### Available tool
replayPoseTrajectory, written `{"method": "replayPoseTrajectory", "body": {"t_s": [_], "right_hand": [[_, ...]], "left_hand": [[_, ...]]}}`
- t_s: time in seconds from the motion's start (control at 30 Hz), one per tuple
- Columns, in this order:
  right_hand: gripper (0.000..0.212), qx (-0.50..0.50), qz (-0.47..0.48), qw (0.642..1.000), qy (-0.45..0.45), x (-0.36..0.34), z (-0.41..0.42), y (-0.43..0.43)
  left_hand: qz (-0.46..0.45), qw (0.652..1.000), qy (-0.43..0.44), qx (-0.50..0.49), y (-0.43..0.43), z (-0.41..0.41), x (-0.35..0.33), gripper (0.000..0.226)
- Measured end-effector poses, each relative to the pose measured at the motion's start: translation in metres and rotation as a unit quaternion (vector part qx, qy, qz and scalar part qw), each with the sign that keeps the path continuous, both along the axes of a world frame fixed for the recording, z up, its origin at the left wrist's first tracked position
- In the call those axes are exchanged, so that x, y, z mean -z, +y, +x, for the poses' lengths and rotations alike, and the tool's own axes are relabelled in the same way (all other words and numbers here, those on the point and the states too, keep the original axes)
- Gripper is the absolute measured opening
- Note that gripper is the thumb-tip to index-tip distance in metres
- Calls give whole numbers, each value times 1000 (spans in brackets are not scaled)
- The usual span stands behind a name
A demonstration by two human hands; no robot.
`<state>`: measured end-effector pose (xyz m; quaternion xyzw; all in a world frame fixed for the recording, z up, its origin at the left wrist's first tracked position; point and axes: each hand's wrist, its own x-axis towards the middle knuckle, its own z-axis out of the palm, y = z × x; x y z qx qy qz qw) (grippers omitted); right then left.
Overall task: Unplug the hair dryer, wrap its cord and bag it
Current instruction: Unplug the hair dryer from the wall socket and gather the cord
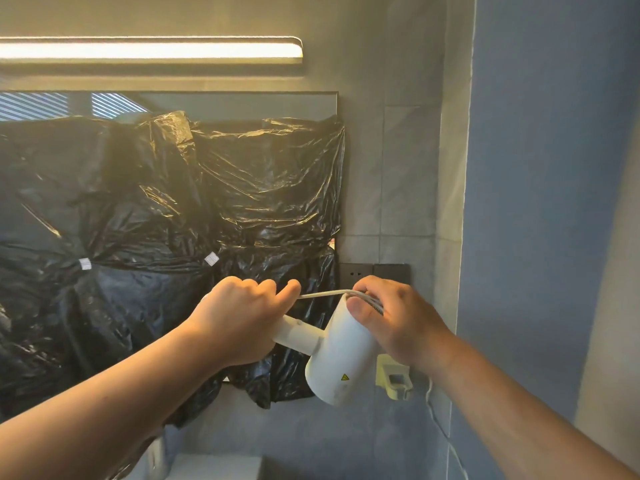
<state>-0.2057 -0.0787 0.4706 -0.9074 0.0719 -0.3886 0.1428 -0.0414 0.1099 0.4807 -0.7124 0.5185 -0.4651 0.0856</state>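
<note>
Both bare forearms rise from the bottom corners and meet mid-frame, where the white hair dryer [341, 355] is held in the air, clear of the wall behind it. The left hand [242, 317] is closed in a fist round the handle, knuckles up, forefinger hooked toward the cord [325, 293]. The right hand [398, 320] is curled over the barrel's upper end, its thumb pinning turns of cord against the shell. A taut length of cord spans the gap between the two hands. The barrel's long axis runs steeply, upper end under the right hand, the other end pointing down and slightly left; the handle juts left. Below the dryer lies bare grey wall with open room. Just behind the right wrist sits a pale wall holder [394, 377], and a thin cord trails down the wall beneath it. Above the hands is a dark outlet plate [374, 273]. To the left, black plastic sheeting [173, 220] ends at a ragged edge near the dryer. A wall corner bounds the right, meeting a blue wall [536, 168]. A light bar [149, 50] glows overhead.
</note>
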Motion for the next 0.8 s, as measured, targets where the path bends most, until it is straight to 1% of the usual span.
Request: {"method": "replayPoseTrajectory", "body": {"t_s": [0.07, 0.17, 0.23, 0.27, 0.3, 0.33, 0.37, 0.43, 0.47, 0.5, 0.57, 0.6, 0.63, 0.7, 0.8], "right_hand": [[53, 23, -24, 999, 7, -1, 1, 0], [54, 53, -25, 998, 16, -5, 1, 0], [46, 61, -34, 998, 4, -6, 1, 2], [37, 58, -28, 998, -1, -5, 1, 4], [29, 52, -8, 999, 0, -5, 1, 8], [27, 47, 18, 999, 10, -3, 2, 10], [36, 48, 44, 997, 29, -1, 4, 12], [67, 64, 89, 992, 56, 3, 8, 14], [75, 56, 122, 989, 59, 3, 10, 13], [77, 28, 171, 983, 59, 3, 12, 13], [77, -50, 284, 955, 66, 3, 13, 9], [78, -73, 319, 942, 76, 3, 13, 7], [75, -80, 329, 937, 86, 4, 13, 7], [63, -74, 324, 940, 83, 8, 14, 9], [58, -88, 368, 925, 46, 10, 17, 10]], "left_hand": [[15, 1000, -9, -20, 1, -2, 2, 70], [19, 999, 1, -41, 2, -4, 7, 67], [26, 997, 30, -67, 3, -4, 4, 63], [23, 996, 43, -77, 3, -3, 1, 57], [18, 995, 56, -86, 4, -1, 0, 49], [10, 993, 71, -93, 4, 1, -2, 40], [1, 992, 84, -95, 4, 1, -3, 31], [-14, 990, 109, -88, 4, 1, -4, 16], [-21, 989, 120, -80, 4, 0, -4, 10], [-27, 989, 127, -70, 3, -1, -3, 8], [-27, 989, 132, -59, 4, -2, -1, 9], [-26, 989, 136, -55, 5, -1, 0, 11], [-27, 988, 141, -49, 6, -1, 1, 14], [-33, 991, 125, -32, 7, 1, 6, 16], [-44, 997, 47, 53, 3, 5, 14, 21]]}}
